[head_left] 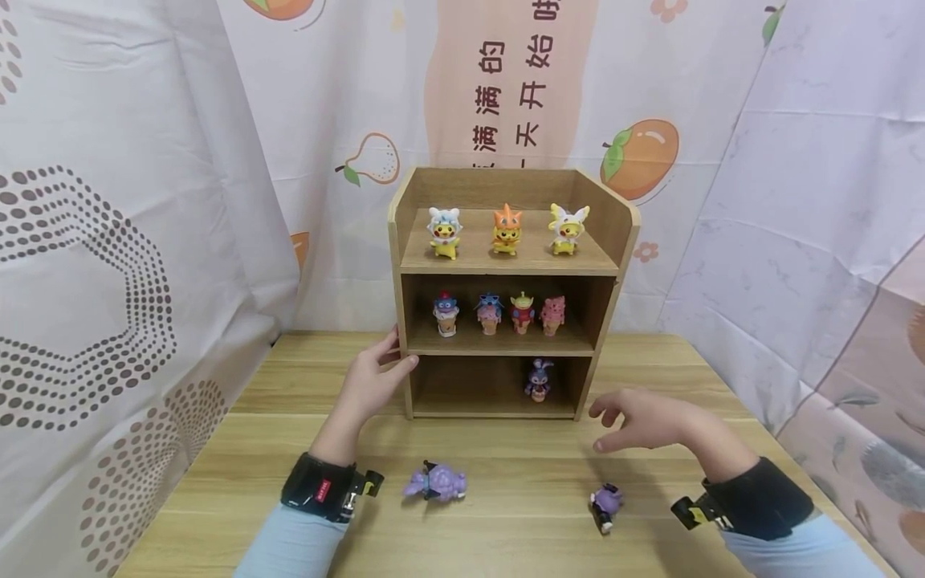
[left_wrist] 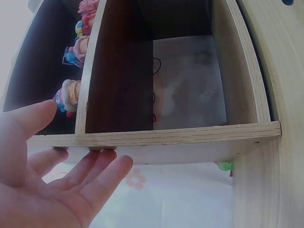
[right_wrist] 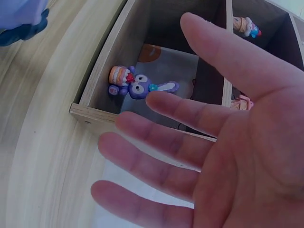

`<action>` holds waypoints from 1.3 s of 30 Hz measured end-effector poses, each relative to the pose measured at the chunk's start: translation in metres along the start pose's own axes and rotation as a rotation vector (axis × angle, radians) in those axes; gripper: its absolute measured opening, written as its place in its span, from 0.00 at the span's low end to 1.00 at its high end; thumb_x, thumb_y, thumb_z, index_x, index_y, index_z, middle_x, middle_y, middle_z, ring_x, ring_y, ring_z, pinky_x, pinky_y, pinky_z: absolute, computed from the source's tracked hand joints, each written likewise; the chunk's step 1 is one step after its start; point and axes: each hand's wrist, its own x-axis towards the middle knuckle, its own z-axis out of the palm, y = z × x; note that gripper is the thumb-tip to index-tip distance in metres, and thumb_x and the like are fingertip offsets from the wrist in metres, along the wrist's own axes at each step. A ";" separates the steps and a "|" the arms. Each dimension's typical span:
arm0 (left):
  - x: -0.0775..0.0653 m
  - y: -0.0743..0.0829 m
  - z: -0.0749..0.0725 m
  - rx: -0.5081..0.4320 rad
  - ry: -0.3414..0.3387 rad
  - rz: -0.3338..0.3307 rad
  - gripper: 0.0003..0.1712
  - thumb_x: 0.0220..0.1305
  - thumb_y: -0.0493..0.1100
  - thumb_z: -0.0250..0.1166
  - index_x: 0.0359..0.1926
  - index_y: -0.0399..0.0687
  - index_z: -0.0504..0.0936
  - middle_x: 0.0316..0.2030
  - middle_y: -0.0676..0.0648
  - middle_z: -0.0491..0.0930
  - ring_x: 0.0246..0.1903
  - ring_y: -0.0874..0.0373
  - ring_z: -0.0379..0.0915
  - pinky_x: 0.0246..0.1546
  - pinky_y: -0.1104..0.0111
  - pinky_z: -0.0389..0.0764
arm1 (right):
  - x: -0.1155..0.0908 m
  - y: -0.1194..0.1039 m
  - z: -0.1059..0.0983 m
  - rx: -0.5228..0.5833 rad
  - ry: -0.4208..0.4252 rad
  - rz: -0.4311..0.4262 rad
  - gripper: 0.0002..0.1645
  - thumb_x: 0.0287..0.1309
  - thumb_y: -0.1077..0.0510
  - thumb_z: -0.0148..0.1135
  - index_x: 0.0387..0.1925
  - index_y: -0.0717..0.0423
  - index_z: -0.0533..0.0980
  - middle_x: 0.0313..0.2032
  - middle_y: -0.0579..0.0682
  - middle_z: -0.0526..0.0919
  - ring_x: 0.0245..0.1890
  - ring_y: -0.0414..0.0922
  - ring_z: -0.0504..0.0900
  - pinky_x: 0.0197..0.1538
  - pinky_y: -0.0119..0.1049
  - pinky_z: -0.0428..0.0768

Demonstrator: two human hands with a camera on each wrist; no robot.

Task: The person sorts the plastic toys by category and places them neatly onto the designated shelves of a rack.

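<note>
My left hand [head_left: 361, 387] touches the left side of a small wooden shelf [head_left: 499, 189]; its fingertips rest on the outer panel, thumb by the front edge. Beside the shelf's lower right corner, my right hand [head_left: 643, 419] hovers with nothing held, its fingers spread in the right wrist view. A purple rabbit figurine [head_left: 538, 380] stands on the bottom level, toward the right; the right wrist view shows it with a cake [right_wrist: 120, 76]. In front of the shelf, a lilac figurine [head_left: 442, 483] and a smaller purple figurine [head_left: 609, 499] lie on the table.
Three yellow figurines in costume hoods, the middle one orange-hooded [head_left: 507, 230], stand on the top level. Several ice-cream-cone figurines, one pink [head_left: 552, 315], line the middle level. Printed curtains [head_left: 347, 233] hang behind and beside the wooden table [head_left: 506, 538].
</note>
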 end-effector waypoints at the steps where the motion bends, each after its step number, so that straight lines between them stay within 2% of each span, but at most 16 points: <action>1: 0.000 0.000 0.000 -0.002 -0.001 0.000 0.40 0.69 0.46 0.69 0.76 0.42 0.63 0.67 0.35 0.72 0.61 0.40 0.75 0.55 0.52 0.81 | 0.000 0.001 0.001 -0.006 -0.003 -0.010 0.34 0.55 0.45 0.76 0.57 0.62 0.78 0.45 0.52 0.83 0.39 0.47 0.84 0.36 0.38 0.82; 4: 0.000 0.001 0.000 -0.001 0.001 -0.002 0.40 0.69 0.45 0.69 0.76 0.42 0.63 0.67 0.35 0.72 0.61 0.40 0.75 0.55 0.53 0.81 | 0.001 0.004 0.003 -0.016 -0.011 -0.041 0.32 0.54 0.46 0.76 0.55 0.61 0.79 0.44 0.50 0.84 0.43 0.49 0.83 0.40 0.39 0.82; 8: 0.001 0.001 0.000 0.006 0.005 -0.003 0.39 0.69 0.44 0.69 0.76 0.42 0.64 0.67 0.36 0.72 0.60 0.41 0.75 0.55 0.53 0.81 | 0.001 0.008 0.007 0.006 -0.031 -0.049 0.31 0.53 0.48 0.77 0.53 0.61 0.79 0.44 0.51 0.83 0.40 0.46 0.83 0.39 0.37 0.82; 16: 0.001 -0.002 0.000 0.014 0.024 -0.003 0.37 0.70 0.44 0.68 0.75 0.43 0.66 0.66 0.35 0.74 0.60 0.40 0.76 0.55 0.52 0.81 | 0.002 0.012 0.017 0.022 -0.073 -0.046 0.32 0.49 0.51 0.79 0.53 0.61 0.79 0.45 0.52 0.83 0.46 0.54 0.81 0.43 0.40 0.81; 23: 0.005 -0.004 0.001 -0.001 0.096 0.002 0.30 0.70 0.41 0.67 0.70 0.40 0.74 0.58 0.36 0.80 0.57 0.42 0.78 0.56 0.54 0.81 | 0.003 0.015 0.018 0.041 -0.117 -0.090 0.31 0.44 0.52 0.80 0.51 0.59 0.80 0.45 0.50 0.83 0.46 0.51 0.81 0.42 0.38 0.81; 29: 0.007 -0.006 0.003 -0.005 0.140 0.031 0.26 0.69 0.39 0.67 0.64 0.34 0.78 0.54 0.35 0.82 0.53 0.41 0.80 0.53 0.56 0.83 | 0.002 0.016 0.022 0.043 -0.161 -0.082 0.23 0.42 0.53 0.80 0.41 0.53 0.80 0.40 0.45 0.82 0.41 0.47 0.82 0.41 0.36 0.80; 34: 0.008 -0.008 0.004 -0.016 0.149 0.019 0.25 0.68 0.40 0.67 0.64 0.33 0.79 0.53 0.35 0.82 0.53 0.41 0.80 0.47 0.58 0.86 | 0.002 0.016 0.028 0.021 -0.167 -0.067 0.22 0.40 0.52 0.81 0.38 0.51 0.80 0.38 0.43 0.81 0.39 0.43 0.78 0.39 0.34 0.77; 39: 0.009 -0.010 0.006 -0.033 0.156 0.019 0.25 0.69 0.39 0.67 0.63 0.33 0.78 0.52 0.35 0.82 0.53 0.41 0.80 0.43 0.61 0.87 | 0.002 0.012 0.037 0.065 -0.210 0.048 0.24 0.39 0.55 0.80 0.40 0.49 0.79 0.39 0.45 0.79 0.35 0.44 0.78 0.23 0.39 0.79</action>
